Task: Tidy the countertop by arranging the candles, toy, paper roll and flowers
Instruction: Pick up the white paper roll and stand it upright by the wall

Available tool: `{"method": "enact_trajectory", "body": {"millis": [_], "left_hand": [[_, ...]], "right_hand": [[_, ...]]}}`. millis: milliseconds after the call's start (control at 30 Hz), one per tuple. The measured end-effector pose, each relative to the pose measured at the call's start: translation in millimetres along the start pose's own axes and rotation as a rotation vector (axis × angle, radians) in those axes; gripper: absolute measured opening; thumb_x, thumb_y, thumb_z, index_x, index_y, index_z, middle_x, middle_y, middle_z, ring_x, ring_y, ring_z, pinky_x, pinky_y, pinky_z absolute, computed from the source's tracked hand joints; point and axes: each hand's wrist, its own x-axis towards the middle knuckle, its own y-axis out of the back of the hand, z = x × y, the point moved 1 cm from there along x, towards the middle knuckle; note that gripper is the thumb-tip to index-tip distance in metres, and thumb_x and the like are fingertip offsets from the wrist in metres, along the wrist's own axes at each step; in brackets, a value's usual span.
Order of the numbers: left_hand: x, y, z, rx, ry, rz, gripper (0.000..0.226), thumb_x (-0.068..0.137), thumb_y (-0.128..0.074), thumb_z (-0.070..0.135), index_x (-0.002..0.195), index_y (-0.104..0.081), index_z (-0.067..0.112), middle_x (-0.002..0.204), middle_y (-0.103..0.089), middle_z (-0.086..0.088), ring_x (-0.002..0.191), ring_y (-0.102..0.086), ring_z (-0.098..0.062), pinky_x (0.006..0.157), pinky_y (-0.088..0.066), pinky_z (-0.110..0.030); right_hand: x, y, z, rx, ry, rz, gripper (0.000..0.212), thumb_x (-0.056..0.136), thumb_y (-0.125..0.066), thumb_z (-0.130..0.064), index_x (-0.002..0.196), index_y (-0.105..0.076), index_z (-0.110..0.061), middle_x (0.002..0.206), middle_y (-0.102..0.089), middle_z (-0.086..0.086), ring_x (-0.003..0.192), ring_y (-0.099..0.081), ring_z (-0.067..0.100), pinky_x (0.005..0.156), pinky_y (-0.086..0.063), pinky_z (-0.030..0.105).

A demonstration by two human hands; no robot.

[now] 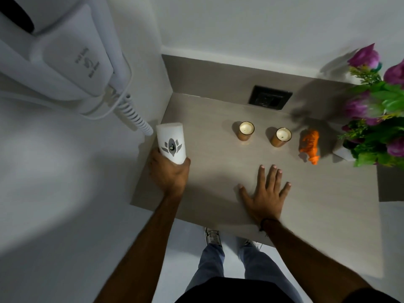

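The left hand has its grip clamped around the lower end of the paper roll, a white wrapped cylinder with a grey lotus mark, which stands at the bench's nine o'clock edge, close to the side wall and just below the coiled cord of the wall-mounted dryer. Whether its base is already down on the surface cannot be told, as the fingers hide it. The right hand lies flat with fingers spread, holding nothing, at about six o'clock.

The two candles stand apart near the centre, the orange toy just beside them toward three o'clock, and the flowers at the three o'clock edge.

The step in hand looks like placing the roll upright at the row's left end. To do it well, the person should lower it squarely so the base sits flat, keep it clear of the bench edge and the cord, line it up with the candles, and loosen the fingers only once it stands without wobbling.
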Motion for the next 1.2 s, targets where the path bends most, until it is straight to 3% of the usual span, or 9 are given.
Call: {"method": "enact_trajectory", "body": {"millis": [133,267,500,600,667,867,967,1067,1200], "left_hand": [[-18,-23,10,-0.307,-0.017,0.089,0.114,0.054,-0.105,0.036,0.146,-0.047,0.002,0.137,-0.063,-0.021,0.128,-0.063,-0.04,0.11,-0.053,-0.044],[-24,-44,8,-0.33,-0.06,0.11,0.114,0.048,-0.106,0.04,0.139,-0.044,0.012,0.132,-0.063,-0.018,0.123,-0.063,-0.039,0.104,-0.059,-0.052],[-20,-43,-16,-0.376,-0.123,0.011,0.106,0.044,-0.106,0.036,0.129,-0.045,0.021,0.126,-0.054,-0.004,0.118,-0.06,-0.029,0.102,-0.056,-0.043],[-22,-33,-40,-0.352,-0.186,-0.067,0.092,0.058,-0.098,0.011,0.135,-0.05,0.001,0.13,-0.055,-0.02,0.12,-0.059,-0.043,0.105,-0.054,-0.062],[-22,-25,-46,-0.321,-0.198,-0.099,0.084,0.066,-0.092,0.003,0.14,-0.053,0.004,0.129,-0.059,-0.017,0.112,-0.061,-0.039,0.097,-0.057,-0.059],[-15,-21,-43,-0.373,-0.173,-0.141,0.055,0.079,-0.086,0.001,0.13,-0.066,0.008,0.117,-0.075,-0.012,0.096,-0.074,-0.028,0.086,-0.066,-0.044],[-10,-22,-45,-0.398,-0.174,-0.186,0.057,0.083,-0.083,0.0,0.138,-0.066,0.005,0.121,-0.077,-0.016,0.097,-0.076,-0.025,0.082,-0.064,-0.021],[4,-27,-34,-0.402,-0.217,-0.183,0.057,0.088,-0.081,0.003,0.142,-0.064,0.006,0.126,-0.075,-0.017,0.102,-0.075,-0.025,0.086,-0.065,-0.036],[36,-38,-6,-0.424,-0.232,-0.204,0.056,0.092,-0.078,0.004,0.145,-0.06,0.003,0.132,-0.071,-0.021,0.109,-0.074,-0.034,0.092,-0.065,-0.051]], "right_hand": [[1,-2,1,-0.005,-0.004,0.011,0.099,0.085,-0.022,-0.086,0.161,-0.01,-0.025,0.17,-0.001,0.01,0.158,-0.002,0.033,0.122,-0.007,0.064],[2,-8,2,-0.01,-0.009,0.034,0.099,0.084,-0.023,-0.087,0.162,-0.01,-0.026,0.17,0.0,0.009,0.158,-0.001,0.032,0.122,-0.006,0.063],[3,3,-4,0.017,-0.018,0.003,0.095,0.085,-0.033,-0.081,0.16,-0.018,-0.024,0.169,-0.009,0.014,0.157,-0.005,0.035,0.121,0.005,0.059],[12,20,-26,0.242,0.126,0.11,0.07,0.088,-0.052,-0.061,0.142,-0.052,-0.016,0.147,-0.054,0.013,0.139,-0.047,0.038,0.118,-0.03,0.054],[25,31,-54,0.484,0.326,0.08,0.054,0.09,-0.053,-0.048,0.129,-0.065,-0.014,0.131,-0.068,0.006,0.121,-0.064,0.026,0.104,-0.051,0.045],[69,51,-145,0.704,0.477,-0.151,0.053,0.084,-0.072,-0.015,0.136,-0.062,-0.018,0.132,-0.068,0.0,0.096,-0.061,0.004,0.086,-0.053,0.012],[79,54,-159,0.719,0.479,-0.232,0.054,0.081,-0.063,-0.001,0.132,-0.067,-0.018,0.122,-0.074,0.004,0.095,-0.071,0.021,0.086,-0.06,0.028],[90,56,-167,0.733,0.47,-0.26,0.05,0.081,-0.065,0.001,0.129,-0.069,-0.014,0.121,-0.075,0.005,0.103,-0.071,0.026,0.09,-0.06,0.035],[124,63,-184,0.75,0.444,-0.236,0.048,0.078,-0.069,0.002,0.124,-0.071,-0.014,0.119,-0.075,0.004,0.105,-0.071,0.024,0.086,-0.056,0.022]]}}
